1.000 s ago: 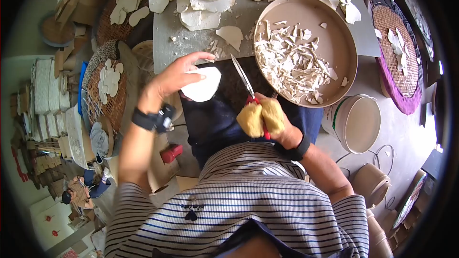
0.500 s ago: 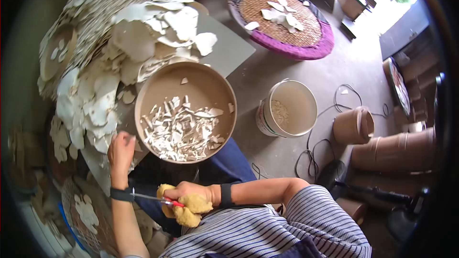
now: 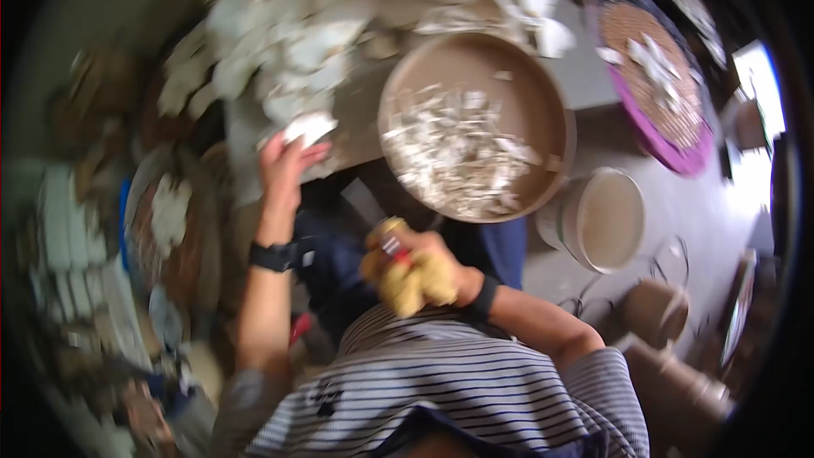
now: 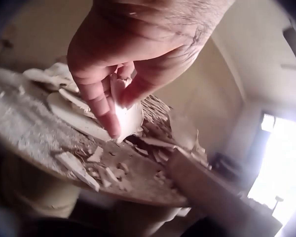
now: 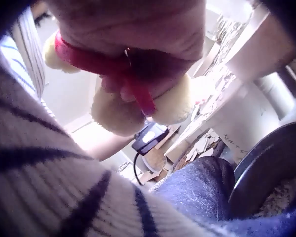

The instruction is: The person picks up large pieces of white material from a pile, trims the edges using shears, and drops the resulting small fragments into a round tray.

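Observation:
Between its thumb and fingers, my left hand point(image 3: 284, 171) pinches a thin, flat white piece point(image 4: 126, 111) by its edge. In the left wrist view that piece stands nearly upright above the table point(image 4: 29, 123), close to a heap of similar white slabs point(image 3: 297, 30). My right hand point(image 3: 443, 256) grips scissors by their red handles point(image 5: 86, 58), low in front of the striped shirt. Soft yellow padding point(image 3: 415, 288) is wrapped about the handles. The scissor blades are blurred in the head view.
A round brown pan point(image 3: 530, 110) holds many white scraps. To its right stand a white bucket point(image 3: 612, 212) and a purple-rimmed woven tray point(image 3: 649, 59) with white pieces. Another woven tray point(image 3: 140, 229) lies at left. Brown pots point(image 3: 653, 314) and cables are on the floor.
The left hand held a trimmed white piece, then reached to the heap, and now has a white piece in its fingers. The right hand keeps the scissors. The head view swung right and back.

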Tool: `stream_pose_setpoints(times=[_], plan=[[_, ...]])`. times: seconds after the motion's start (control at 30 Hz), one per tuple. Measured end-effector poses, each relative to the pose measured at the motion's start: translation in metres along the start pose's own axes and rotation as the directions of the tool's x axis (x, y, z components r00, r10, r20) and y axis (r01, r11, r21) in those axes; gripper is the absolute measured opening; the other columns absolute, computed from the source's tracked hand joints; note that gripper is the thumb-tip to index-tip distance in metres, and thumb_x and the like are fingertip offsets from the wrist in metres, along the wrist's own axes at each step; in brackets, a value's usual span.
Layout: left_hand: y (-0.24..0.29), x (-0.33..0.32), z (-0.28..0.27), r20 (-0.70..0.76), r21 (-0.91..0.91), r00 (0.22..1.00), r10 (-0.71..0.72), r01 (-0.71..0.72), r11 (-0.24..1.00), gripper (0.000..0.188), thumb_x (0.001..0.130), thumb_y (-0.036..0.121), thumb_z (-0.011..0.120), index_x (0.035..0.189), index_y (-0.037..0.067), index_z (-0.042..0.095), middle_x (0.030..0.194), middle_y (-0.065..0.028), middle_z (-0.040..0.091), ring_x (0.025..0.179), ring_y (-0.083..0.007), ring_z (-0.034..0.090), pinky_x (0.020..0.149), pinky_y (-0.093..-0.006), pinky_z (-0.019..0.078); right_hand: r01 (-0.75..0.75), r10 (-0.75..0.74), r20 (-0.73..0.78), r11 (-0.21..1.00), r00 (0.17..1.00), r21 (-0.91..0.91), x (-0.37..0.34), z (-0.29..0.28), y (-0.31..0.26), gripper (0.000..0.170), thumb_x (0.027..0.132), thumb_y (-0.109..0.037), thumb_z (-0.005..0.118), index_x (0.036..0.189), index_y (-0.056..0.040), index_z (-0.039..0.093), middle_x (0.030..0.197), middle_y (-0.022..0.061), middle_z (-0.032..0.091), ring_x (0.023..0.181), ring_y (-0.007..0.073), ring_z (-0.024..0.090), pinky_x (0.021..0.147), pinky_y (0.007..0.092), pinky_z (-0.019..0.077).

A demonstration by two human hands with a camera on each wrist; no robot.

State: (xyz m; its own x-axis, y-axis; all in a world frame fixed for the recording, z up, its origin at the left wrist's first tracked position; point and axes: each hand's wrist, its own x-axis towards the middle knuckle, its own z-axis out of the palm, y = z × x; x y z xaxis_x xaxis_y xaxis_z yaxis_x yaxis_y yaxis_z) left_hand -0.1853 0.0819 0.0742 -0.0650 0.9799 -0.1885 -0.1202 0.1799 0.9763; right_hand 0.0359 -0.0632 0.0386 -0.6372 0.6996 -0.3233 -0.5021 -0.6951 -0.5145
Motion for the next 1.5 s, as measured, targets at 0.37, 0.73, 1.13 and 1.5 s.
stream_pose_setpoints(times=[0.37, 0.73, 1.13, 1.5], plan=[[-0.011, -0.085, 0.021, -0.04, -0.268, 0.993, -0.111, 0.096, 0.958, 0.046, 0.086, 0.007, 0.057, 0.127, 0.0, 0.036, 0.098, -0.0204, 0.062, 0.074, -0.0253, 0.067, 0.063, -0.0294, 0.0559, 0.343, -0.409, 0.094, 0.593, 0.908, -0.729, 0.047, -0.033, 0.026, 0.034, 0.078, -0.01, 0.059, 0.108, -0.0018, 0.046, 0.099, 0.0133, 0.053, 0.091, 0.0289, 0.054, 0.079, 0.036, 0.0441], [-0.027, -0.079, 0.019, -0.172, -0.145, 0.982, -0.077, 0.052, 0.988, 0.04, 0.089, 0.008, 0.053, 0.125, -0.004, 0.043, 0.089, -0.017, 0.064, 0.073, -0.0223, 0.067, 0.062, -0.0277, 0.0553, 0.305, -0.337, 0.144, 0.492, 0.93, -0.815, 0.054, -0.044, 0.027, 0.019, 0.066, -0.014, 0.061, 0.078, -0.0022, 0.053, 0.079, 0.0151, 0.05, 0.073, 0.034, 0.052, 0.065, 0.0394, 0.0449], [-0.012, -0.067, 0.007, 0.032, 0.116, 0.991, -0.13, 0.126, 0.985, 0.036, 0.087, 0.004, 0.049, 0.123, -0.003, 0.046, 0.089, -0.0133, 0.063, 0.065, -0.0178, 0.066, 0.056, -0.0236, 0.0532, 0.285, -0.331, 0.154, 0.394, 0.931, -0.874, 0.046, -0.029, 0.017, 0.021, 0.067, -0.012, 0.062, 0.083, -0.0024, 0.053, 0.082, 0.0145, 0.053, 0.075, 0.0347, 0.055, 0.068, 0.0396, 0.0466], [-0.015, -0.065, 0.004, -0.021, 0.211, 0.997, -0.081, 0.083, 0.974, 0.031, 0.085, 0.0, 0.051, 0.116, -0.001, 0.047, 0.094, -0.013, 0.061, 0.063, -0.0161, 0.064, 0.053, -0.0229, 0.0516, 0.314, -0.299, 0.158, 0.602, 0.941, -0.734, 0.048, -0.044, 0.03, 0.02, 0.074, -0.014, 0.061, 0.09, -0.0042, 0.054, 0.085, 0.0113, 0.057, 0.082, 0.0287, 0.057, 0.075, 0.0359, 0.0474]])
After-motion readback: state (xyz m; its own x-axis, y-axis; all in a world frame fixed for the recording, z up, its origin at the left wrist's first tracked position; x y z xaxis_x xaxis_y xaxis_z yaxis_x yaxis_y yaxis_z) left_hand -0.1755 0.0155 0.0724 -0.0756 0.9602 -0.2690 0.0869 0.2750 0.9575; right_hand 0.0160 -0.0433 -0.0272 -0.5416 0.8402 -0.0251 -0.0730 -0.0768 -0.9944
